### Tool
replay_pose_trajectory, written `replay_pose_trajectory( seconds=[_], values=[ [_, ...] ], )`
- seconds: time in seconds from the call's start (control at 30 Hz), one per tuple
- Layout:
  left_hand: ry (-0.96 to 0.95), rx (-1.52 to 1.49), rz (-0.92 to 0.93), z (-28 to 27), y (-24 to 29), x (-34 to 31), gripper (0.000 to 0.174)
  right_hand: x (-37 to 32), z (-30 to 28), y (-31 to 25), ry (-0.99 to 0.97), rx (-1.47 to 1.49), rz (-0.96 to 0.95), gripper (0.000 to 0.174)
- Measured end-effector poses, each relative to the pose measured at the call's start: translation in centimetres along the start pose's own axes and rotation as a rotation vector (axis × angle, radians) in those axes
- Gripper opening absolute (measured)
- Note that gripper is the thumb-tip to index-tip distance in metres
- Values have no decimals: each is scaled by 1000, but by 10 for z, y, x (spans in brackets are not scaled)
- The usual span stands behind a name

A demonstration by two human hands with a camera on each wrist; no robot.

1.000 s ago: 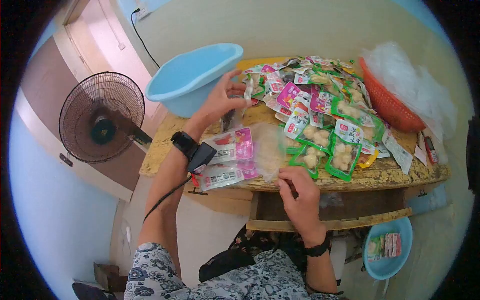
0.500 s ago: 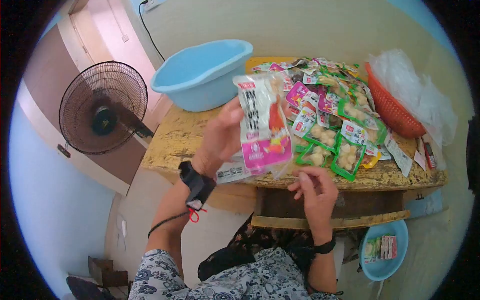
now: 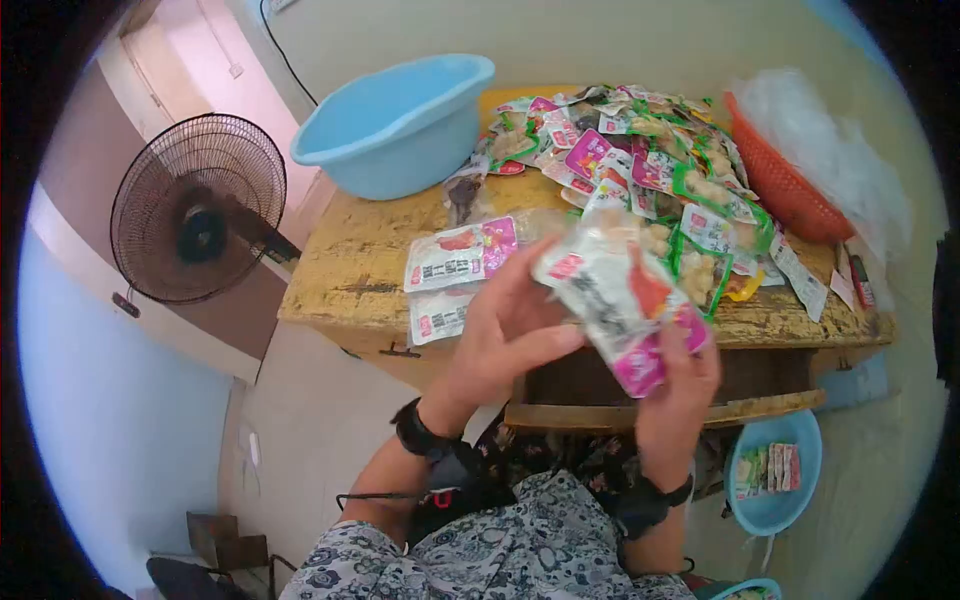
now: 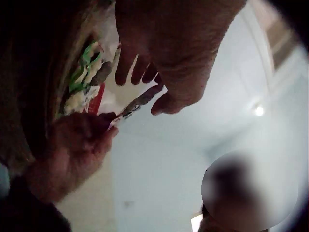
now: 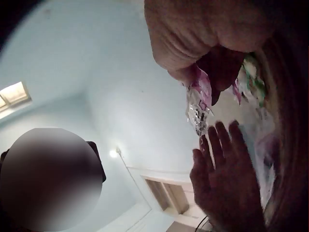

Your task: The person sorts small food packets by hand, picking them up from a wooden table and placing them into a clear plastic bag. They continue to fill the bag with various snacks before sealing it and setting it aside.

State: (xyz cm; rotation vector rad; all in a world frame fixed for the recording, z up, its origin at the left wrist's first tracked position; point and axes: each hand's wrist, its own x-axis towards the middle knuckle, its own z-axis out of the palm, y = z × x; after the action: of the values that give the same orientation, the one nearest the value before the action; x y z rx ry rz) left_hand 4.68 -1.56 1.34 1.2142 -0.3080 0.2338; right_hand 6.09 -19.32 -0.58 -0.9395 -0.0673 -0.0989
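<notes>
A white and magenta food packet [image 3: 610,285], printed with a red picture, is held up tilted over the table's front edge. My right hand [image 3: 680,395] pinches its magenta end between thumb and fingers. At the white end is my left hand [image 3: 505,335], its fingers stretched out behind the packet and its thumb apart from them. In the right wrist view the left hand [image 5: 229,176] shows straight fingers, with the packet [image 5: 198,108] hanging from the right hand [image 5: 207,34]. Two similar packets, an upper one [image 3: 455,257] and a lower one [image 3: 438,316], lie on the table left of my hands.
Heaped packets [image 3: 690,180] cover the yellow worn table [image 3: 350,265] on the right, beside a red basket [image 3: 790,195] with plastic bags. A blue basin [image 3: 400,150] stands at the back left. Below the table front are an open drawer [image 3: 560,415] and a smaller basin [image 3: 810,490].
My left hand lifted a packet from the table's left side and brought it right. The right hand rose and now pinches its magenta end, while the left hand's fingers have straightened.
</notes>
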Motion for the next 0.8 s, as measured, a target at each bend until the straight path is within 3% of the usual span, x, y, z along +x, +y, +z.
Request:
replay_pose_trajectory(
  seconds=[0.23,0.33,0.53,0.63,0.8],
  values=[
    [220,1262,444,-9,-1,-10,52,14,-49,-6,128,-188,-179,19],
    [185,1481,455,-4,-3,-5,46,13,-50,2,107,-310,-138,18],
    [198,1428,440,-10,-17,1,23,16,-36,12,111,-256,-119,17],
    [235,1367,497,-3,-17,-1,14,11,-25,2,90,-252,76,15],
    [269,1257,548,3,-17,-11,19,16,-15,10,-24,-208,146,14]
  ],
)
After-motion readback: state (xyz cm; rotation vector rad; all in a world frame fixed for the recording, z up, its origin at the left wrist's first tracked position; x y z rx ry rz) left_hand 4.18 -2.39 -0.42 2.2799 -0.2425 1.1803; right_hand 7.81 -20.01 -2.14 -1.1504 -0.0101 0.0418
